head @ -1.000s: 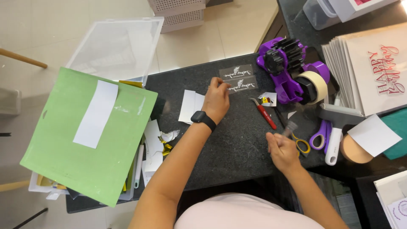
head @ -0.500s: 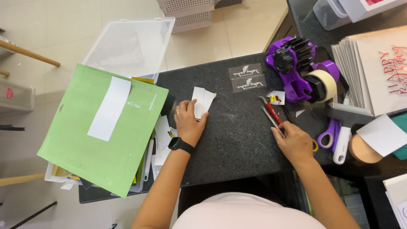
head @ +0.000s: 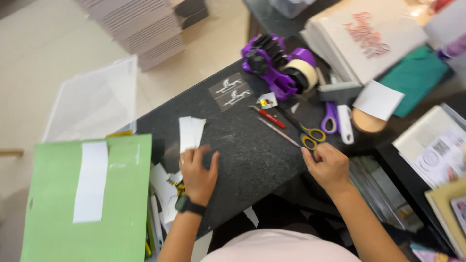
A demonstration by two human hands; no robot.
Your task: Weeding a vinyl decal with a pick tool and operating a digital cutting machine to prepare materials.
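Two hands down: left hand (head: 198,175) spread flat, fingertips near white paper slips (head: 191,133) at 12 o'clock; right hand (head: 329,165) curled beside yellow-handled scissors (head: 308,136). Slide slips gently.

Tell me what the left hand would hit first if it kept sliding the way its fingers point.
Probably the white paper slips: the left hand lies flat on the dark table, fingers pointing up-table, their tips just short of the slips' near edge.

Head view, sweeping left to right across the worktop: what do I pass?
Green sheet → left hand → red pen → right hand → white square card → teal cloth.
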